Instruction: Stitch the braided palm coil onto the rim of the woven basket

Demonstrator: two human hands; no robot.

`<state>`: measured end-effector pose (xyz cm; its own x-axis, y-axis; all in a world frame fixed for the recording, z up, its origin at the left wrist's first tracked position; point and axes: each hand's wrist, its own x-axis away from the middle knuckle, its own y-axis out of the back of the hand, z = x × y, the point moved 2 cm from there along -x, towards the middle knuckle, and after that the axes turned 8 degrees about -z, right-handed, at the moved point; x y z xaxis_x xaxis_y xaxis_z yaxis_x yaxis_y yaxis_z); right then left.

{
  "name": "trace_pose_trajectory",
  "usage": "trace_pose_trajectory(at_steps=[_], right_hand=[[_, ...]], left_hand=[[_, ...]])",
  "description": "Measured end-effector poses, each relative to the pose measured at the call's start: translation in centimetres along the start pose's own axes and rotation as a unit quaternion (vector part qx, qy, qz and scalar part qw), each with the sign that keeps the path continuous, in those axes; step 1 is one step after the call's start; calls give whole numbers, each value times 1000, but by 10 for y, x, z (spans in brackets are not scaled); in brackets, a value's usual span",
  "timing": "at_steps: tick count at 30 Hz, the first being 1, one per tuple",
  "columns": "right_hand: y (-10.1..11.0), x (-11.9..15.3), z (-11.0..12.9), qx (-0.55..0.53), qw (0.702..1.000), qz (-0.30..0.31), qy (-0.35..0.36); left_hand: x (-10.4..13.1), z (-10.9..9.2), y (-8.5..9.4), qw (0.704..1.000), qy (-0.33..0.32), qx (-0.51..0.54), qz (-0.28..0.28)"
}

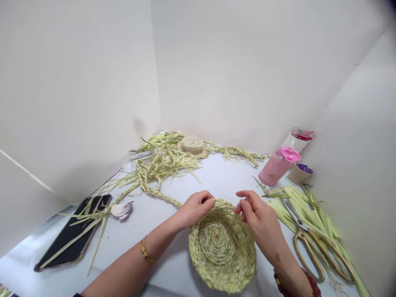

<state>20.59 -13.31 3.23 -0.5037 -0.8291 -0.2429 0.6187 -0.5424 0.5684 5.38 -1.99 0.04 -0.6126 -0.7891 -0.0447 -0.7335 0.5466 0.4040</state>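
A bowl-shaped straw piece [218,243], coiled from pale green braid, stands before me with its hollow facing me. My left hand [198,206] pinches its far rim, where a long straw braid [157,193] runs in from the left. Just off the rim on the right is my right hand [252,210], its index finger bent forward and the other fingertips drawn together. Whatever those fingertips hold is too small to make out. A faint thin line, perhaps thread, shows between the hands.
Loose straw and braids [167,165] lie at the back beside a small straw hat [192,144]. A phone [74,231] and a garlic-like bulb [121,210] are left. Right are a pink bottle [274,169], a cup [300,173], flat leaves [318,206] and gold-handled scissors [305,231].
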Motion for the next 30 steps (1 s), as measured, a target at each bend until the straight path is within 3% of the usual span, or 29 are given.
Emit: trace_pose_trajectory(at_steps=[6,10,17,30], right_hand=[[-27,14,14,136,981,-19,140],[-40,17,8,185,975,6,126],[-41,19,9,224,966,14,125],[-47,18,13,196,978,23,70]], left_hand=[[3,1,-1,999,-26,-20,-19],[5,2,-1,998,-37,-35,-35],[8,2,0,997,-43,-38,-42],[9,1,-1,998,-24,-27,-44]])
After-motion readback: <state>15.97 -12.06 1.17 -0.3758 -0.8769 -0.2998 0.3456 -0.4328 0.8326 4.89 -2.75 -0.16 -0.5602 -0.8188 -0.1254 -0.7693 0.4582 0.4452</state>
